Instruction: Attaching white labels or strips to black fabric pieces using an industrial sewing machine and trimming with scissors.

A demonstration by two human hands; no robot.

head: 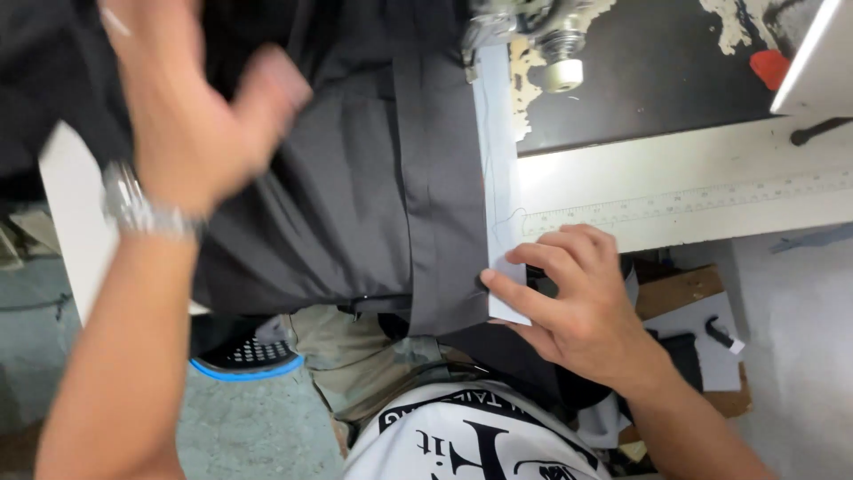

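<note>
Your right hand [577, 307] is pinching its grip shut on the dark fabric [373, 204] hem at five o'clock; your left hand [191, 116] is hovering open, blurred. Soft, light, limp cloth, I judge: grip edges.

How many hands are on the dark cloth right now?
2. The left hand, with a wristwatch, lies on the dark cloth at upper left; the right hand presses the cloth's edge beside the ruler. No other hands are visible.
</note>
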